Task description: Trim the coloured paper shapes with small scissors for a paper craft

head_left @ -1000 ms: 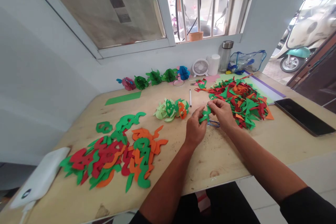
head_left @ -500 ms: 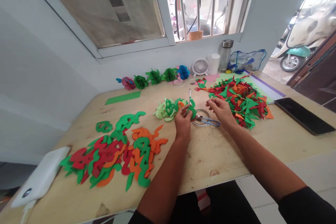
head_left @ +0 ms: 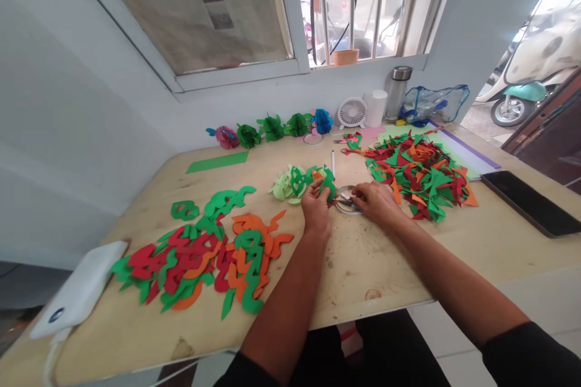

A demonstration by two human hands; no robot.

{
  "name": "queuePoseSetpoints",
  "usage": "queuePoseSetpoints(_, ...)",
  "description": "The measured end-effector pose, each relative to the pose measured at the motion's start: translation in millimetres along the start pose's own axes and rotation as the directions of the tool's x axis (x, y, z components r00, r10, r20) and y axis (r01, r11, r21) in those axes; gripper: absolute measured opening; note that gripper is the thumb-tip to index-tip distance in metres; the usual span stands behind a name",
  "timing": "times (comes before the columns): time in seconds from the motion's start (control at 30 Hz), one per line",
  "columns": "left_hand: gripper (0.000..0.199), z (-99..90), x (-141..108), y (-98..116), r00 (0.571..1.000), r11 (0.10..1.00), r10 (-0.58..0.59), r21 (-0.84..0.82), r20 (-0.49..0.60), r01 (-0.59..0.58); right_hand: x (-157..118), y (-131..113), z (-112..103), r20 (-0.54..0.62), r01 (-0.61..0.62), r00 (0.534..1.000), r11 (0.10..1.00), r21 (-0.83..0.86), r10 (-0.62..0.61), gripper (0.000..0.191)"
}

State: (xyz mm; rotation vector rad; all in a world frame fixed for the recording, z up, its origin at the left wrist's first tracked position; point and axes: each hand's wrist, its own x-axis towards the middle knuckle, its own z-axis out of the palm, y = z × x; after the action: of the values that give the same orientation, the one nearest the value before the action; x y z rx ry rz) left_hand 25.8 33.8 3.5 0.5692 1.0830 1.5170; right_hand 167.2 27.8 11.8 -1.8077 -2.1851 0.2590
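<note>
My left hand (head_left: 316, 202) is closed, its fingers pinching a green paper cutout (head_left: 327, 184). Just right of it, my right hand (head_left: 374, 201) has its fingertips drawn together at the blue-handled scissors (head_left: 348, 202), whose handles it covers. The scissors lie across a roll of tape (head_left: 341, 210), with the blades toward my left hand. Pale green paper pieces (head_left: 282, 186) and a dark green cutout (head_left: 298, 181) rest beyond my left hand. A white pen (head_left: 333, 162) stretches behind the tape.
On the left lies a pile of wavy red, green and orange cutouts (head_left: 190, 260); on the right, a heap of paper scraps (head_left: 422, 172). A phone (head_left: 531, 202) sits at the right edge and a white power bank (head_left: 79, 293) at the left. Folded paper flowers (head_left: 272, 127) and a fan (head_left: 353, 112) line the wall.
My right hand has moved left and down onto the scissors, hiding their handles. The pen, earlier upright-looking by my left fingers, now lies behind the tape. The view has shifted slightly.
</note>
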Motion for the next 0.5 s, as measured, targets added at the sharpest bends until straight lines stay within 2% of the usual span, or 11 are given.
queuePoseSetpoints(0.27,0.036,0.1,1.9,-2.8,1.0,1.0,0.003,0.008,-0.01,-0.003,2.4,-0.4,4.2,0.057,-0.02,0.998,0.998,-0.056,0.023,0.023)
queuePoseSetpoints(0.37,0.036,0.8,1.7,-1.7,1.0,1.0,0.006,0.009,-0.024,-0.006,3.3,1.7,4.5,0.054,-0.03,0.998,0.999,-0.018,0.03,0.023)
queuePoseSetpoints(0.5,0.036,0.5,2.2,-1.5,0.999,1.0,0.013,-0.006,-0.038,-0.013,4.5,7.9,4.0,-0.01,-0.031,0.999,0.994,0.104,0.032,0.019)
